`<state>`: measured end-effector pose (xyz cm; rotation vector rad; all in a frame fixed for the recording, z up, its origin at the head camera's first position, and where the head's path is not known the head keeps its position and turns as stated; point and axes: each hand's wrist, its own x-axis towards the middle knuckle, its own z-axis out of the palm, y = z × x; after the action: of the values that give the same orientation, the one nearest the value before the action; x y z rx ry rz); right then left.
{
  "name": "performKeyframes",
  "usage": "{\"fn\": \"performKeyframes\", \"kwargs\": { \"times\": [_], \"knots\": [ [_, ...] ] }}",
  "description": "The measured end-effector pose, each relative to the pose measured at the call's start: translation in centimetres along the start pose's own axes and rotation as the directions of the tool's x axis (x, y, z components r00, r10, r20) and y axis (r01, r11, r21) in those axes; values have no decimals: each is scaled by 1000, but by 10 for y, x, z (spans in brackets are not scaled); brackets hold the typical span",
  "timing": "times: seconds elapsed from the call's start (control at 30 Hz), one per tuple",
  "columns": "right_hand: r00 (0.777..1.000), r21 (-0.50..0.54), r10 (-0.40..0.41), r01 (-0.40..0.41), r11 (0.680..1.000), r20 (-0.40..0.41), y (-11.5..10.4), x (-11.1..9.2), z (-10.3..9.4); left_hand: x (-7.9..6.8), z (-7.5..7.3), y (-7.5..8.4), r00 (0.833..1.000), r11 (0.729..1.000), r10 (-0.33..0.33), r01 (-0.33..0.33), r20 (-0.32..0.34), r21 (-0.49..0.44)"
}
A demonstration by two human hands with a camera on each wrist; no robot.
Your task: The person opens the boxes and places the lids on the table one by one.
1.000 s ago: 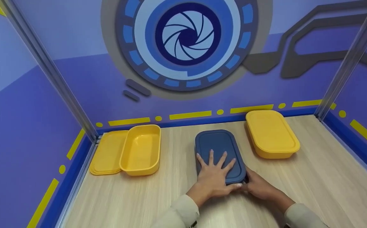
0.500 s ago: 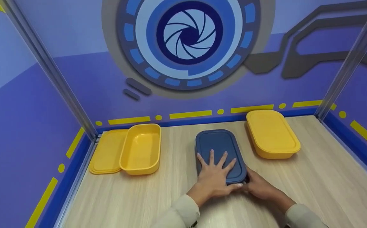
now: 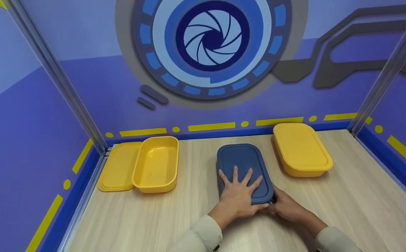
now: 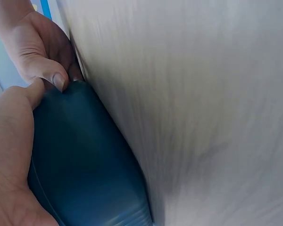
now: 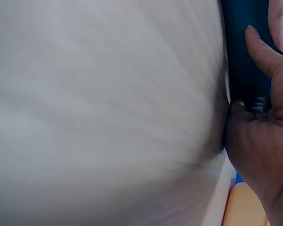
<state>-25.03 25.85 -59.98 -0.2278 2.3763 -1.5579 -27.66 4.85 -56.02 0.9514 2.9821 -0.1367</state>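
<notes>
Left hand: the left hand is lying flat with fingers spread, pressing on the lid of the blue box.
Right hand: the right hand is gripping the blue box's near right corner, thumb on the lid edge.
Blue box: it is sitting lidded at the middle of the counter.
Others: an open yellow box is sitting beside a yellow lid at left; a closed yellow box is sitting at right.
</notes>
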Motion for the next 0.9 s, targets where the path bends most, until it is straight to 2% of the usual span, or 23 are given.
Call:
{"fn": "performKeyframes", "kwargs": {
  "times": [0.27,0.47,0.73,0.9],
  "knots": [
    [1000,-19,1,-1,1000,-9,-2,-2,-2,1,-2,1,1000,1000,9,-9,-7,6],
    [1000,-42,-30,29,999,-10,-1,-5,-3,0,-2,1,1000,1000,13,-13,-17,1],
    [999,-113,-6,2,994,-36,-1,-3,-2,-1,-3,-1,1000,1000,9,-9,-13,-4],
    [999,-103,-27,24,994,-24,-2,-3,-2,-2,-1,-3,1000,1000,16,-16,-15,6]
  ]
}}
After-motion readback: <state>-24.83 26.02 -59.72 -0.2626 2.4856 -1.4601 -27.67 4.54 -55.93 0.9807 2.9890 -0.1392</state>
